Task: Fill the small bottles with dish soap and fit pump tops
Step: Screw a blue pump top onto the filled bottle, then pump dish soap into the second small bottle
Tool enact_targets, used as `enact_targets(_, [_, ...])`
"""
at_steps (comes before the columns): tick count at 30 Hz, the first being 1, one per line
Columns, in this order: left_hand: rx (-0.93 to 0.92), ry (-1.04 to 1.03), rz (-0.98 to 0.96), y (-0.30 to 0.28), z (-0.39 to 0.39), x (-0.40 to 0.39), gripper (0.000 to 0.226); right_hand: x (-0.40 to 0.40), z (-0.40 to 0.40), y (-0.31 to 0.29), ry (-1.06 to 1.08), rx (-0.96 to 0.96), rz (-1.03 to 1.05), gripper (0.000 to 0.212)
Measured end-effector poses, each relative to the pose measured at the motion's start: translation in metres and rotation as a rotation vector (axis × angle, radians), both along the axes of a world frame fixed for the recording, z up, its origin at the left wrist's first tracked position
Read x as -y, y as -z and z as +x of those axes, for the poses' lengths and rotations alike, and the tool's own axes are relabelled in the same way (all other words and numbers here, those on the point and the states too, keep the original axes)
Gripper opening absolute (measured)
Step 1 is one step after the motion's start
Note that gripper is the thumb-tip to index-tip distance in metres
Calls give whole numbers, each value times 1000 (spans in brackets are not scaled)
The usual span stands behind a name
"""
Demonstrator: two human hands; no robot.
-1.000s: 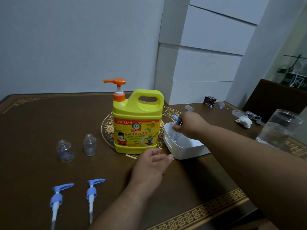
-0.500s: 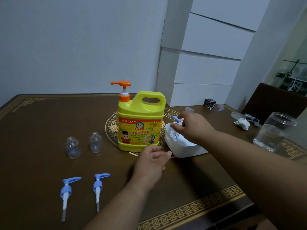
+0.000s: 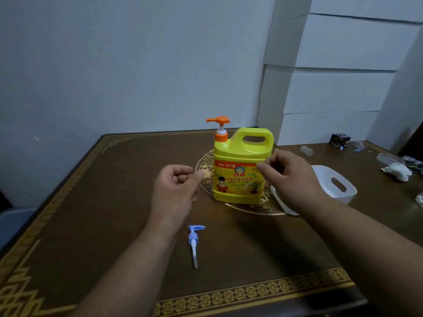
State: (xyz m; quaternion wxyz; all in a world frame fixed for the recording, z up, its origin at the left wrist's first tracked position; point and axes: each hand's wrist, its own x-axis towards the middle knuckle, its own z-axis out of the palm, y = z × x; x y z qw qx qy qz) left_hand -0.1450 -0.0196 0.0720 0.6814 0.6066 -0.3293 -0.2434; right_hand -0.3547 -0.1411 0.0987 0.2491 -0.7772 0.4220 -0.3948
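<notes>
At 12 o'clock on the table (image 3: 91, 225) stands the soap jug (image 3: 242, 165), both hands beside it. The left hand (image 3: 176, 191) and right hand (image 3: 290, 179) curl loosely, holding nothing. 1 pump top (image 3: 194, 239) lies at 6 o'clock; no small bottles show, so a reaching forearm could sweep it away.

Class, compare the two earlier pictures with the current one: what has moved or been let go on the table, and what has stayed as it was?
The right hand has left the white basket and hangs raised before the yellow soap jug; whether it holds anything cannot be told. The left hand has lifted off the table, fingers curled. Only one blue pump top shows; the small bottles are out of sight. Jug and basket look unmoved.
</notes>
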Motion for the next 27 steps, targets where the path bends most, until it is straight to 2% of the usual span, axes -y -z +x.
enact_targets(4, [88,-114,54,5,42,-27,33,-25,34,27,-86,90,112,17])
enact_targets(8, [227,-211,190,37,79,-26,53,-32,71,63,-109,161,258,18])
enact_targets(11, [260,-178,271,69,99,-18,73,-33,88,95,-88,178,351,22])
enact_targets(14, [232,-123,276,89,108,-8,82,-32,94,116,-59,163,357,22])
enact_targets(21, [239,-68,309,96,114,14,84,-33,91,121,-79,130,343,22])
enact_targets(27, [247,-127,266,98,115,17,57,-40,87,96,-176,48,199,19])
